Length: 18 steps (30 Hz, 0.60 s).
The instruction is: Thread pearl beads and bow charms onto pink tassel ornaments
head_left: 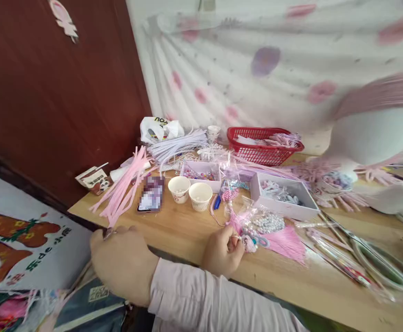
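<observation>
My right arm, in a pale pink sleeve (201,295), crosses in front of my left one. Far to the left, beyond the table's front edge, my right hand (123,263) is closed with its fingers bent; a tiny glint shows at the fingertips, too small to name. My left hand (222,251) rests at the table's front, thumb and finger pinched on the edge of a beaded charm (249,243). Beside the charm lie a pink tassel (286,242) and bagged pearly beads (265,222). My left wrist is hidden behind the sleeve.
Two paper cups (200,197), a phone (151,193) and pink fuzzy stems (127,186) lie ahead. Behind are a bead box (201,183), a white box (284,205) and a red basket (256,154). Scissors (377,258) lie right; a large white-and-pink object (377,133) stands there.
</observation>
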Each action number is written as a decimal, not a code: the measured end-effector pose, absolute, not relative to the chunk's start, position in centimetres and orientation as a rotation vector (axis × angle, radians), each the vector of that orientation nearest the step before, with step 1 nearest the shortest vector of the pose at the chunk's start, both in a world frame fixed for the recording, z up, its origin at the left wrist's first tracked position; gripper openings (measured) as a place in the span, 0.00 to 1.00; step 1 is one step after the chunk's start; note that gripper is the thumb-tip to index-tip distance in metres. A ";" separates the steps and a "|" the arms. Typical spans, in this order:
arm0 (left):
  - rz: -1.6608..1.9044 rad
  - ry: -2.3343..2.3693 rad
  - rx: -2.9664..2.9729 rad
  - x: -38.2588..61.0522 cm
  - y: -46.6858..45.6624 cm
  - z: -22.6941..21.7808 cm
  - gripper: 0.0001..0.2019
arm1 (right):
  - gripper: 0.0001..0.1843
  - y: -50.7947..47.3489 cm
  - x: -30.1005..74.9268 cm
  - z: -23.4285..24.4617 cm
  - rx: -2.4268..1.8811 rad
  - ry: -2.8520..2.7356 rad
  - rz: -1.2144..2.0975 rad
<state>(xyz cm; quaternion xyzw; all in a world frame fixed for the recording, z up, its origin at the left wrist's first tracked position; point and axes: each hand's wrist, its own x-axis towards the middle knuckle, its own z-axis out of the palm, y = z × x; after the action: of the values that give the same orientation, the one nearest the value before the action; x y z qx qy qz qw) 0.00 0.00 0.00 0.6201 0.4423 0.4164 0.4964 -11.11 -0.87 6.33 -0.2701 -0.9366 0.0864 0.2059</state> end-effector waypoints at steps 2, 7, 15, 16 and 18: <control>0.999 1.061 1.502 0.0 -0.3 0.2 0.11 | 0.20 -1.0 -11.6 6.3 -0.839 -2.575 0.235; 0.992 1.056 1.470 -0.1 -0.2 0.1 0.12 | 0.21 1.1 -13.3 6.2 -1.279 -2.456 0.308; 1.041 1.124 1.411 -0.4 0.6 -0.8 0.14 | 0.38 7.3 -14.2 5.0 -1.561 -2.326 0.386; 1.042 1.130 1.420 -0.5 0.6 -0.8 0.14 | 0.39 7.3 -14.2 4.9 -1.575 -2.320 0.396; 1.040 1.135 1.445 -0.5 0.4 -0.8 0.14 | 0.40 6.7 -14.0 4.9 -1.586 -2.314 0.411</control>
<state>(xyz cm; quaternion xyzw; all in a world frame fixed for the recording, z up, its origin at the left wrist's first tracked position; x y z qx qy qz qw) -0.53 0.44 -0.80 0.5957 0.4677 0.4287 0.4926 -14.02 6.73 4.87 -0.5527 -0.8066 0.1433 0.1525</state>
